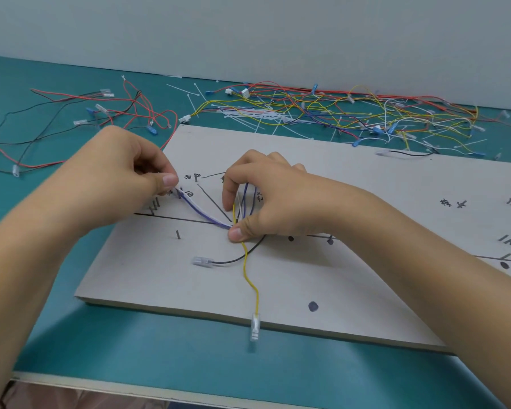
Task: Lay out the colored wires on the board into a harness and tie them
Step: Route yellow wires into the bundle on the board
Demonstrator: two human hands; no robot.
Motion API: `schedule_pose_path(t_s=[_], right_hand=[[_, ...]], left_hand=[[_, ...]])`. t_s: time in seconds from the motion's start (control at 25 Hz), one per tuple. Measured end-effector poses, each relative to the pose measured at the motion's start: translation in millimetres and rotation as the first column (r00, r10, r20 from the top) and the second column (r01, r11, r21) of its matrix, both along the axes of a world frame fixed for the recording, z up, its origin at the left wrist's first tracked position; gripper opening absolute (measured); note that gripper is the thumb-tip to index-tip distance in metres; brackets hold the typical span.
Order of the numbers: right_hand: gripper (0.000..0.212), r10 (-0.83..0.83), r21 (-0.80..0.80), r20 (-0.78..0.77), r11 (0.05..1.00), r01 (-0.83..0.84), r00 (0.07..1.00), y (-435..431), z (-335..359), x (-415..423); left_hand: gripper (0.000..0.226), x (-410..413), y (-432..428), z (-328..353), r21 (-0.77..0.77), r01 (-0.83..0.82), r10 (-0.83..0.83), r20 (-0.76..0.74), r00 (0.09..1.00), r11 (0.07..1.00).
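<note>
Head view: routing step. Left hand (124, 175) pinches purple and white wires (202, 215); right hand (266, 199) pinches bundle (242, 211) on board (366, 184). Yellow wire (250, 278) trails below right grip. Next, likely: seat wires against pins (155, 203).

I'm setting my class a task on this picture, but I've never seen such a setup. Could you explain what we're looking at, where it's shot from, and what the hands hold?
There is no machine here. A person works with bare hands, filmed by one camera worn on their head and looking down. A pale board lies on a teal table. It is marked with drawn lines, dots and small upright pins. The left hand pinches the ends of the purple and white wires near some pins. The right hand pinches the bundle where the wires meet. A yellow wire and a black wire trail from it toward the camera. Behind the board lie loose wires and white cable ties.
</note>
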State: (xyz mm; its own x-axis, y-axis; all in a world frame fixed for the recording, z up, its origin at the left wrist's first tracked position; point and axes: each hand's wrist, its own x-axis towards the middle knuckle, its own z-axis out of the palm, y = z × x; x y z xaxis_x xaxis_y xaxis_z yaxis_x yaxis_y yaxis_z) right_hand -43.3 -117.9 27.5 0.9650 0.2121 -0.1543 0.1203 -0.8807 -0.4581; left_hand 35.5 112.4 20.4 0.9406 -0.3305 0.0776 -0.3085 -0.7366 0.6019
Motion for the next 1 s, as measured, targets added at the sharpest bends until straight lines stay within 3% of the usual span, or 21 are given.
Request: schedule_pose_path(t_s=[0.12,0.28,0.4,0.56,0.72,0.84,0.92,1.0], right_hand=[[0.034,-0.001,0.003,0.002,1.000,0.001,1.000,0.1,-0.6,-0.5],[0.034,-0.008,-0.010,-0.009,1.000,0.008,1.000,2.6,1.0,-1.2],[0.046,-0.016,-0.048,0.012,0.999,0.017,1.000,4.6,3.1,-4.3],[0.067,-0.108,-0.185,0.240,0.971,0.154,0.965,13.3,1.9,-15.1],[0.047,-0.085,-0.238,0.266,0.959,0.151,0.960,21.6,1.0,-24.8],[0.041,-0.065,-0.249,0.219,0.961,0.120,0.974,22.5,6.0,-29.4],[0.040,-0.030,-0.279,0.229,0.955,0.095,0.973,23.3,8.3,-33.5],[0.034,0.002,-0.291,0.269,0.953,0.080,0.963,23.1,10.6,-38.0]], left_hand=[[0.019,4.9,-7.0,-2.2,0.066,-0.041,0.041,0.012,0.999,0.997],[0.013,10.2,-6.2,-3.7,0.041,-0.015,0.019,-0.085,0.996,0.999],[0.016,12.6,-3.6,0.6,0.079,-0.043,0.048,-0.063,0.997,0.996],[0.018,11.1,-10.1,13.6,0.088,-0.029,0.028,0.014,1.000,0.996],[0.017,4.7,-43.7,38.0,0.082,0.187,-0.196,0.124,0.973,0.979],[0.017,-3.1,-68.1,47.3,0.262,0.517,-0.508,-0.106,0.855,0.815],[0.021,-5.3,-69.9,40.1,0.245,0.646,-0.582,-0.287,0.761,0.723],[0.024,-2.0,-64.1,31.5,0.170,0.693,-0.614,-0.349,0.708,0.701]])
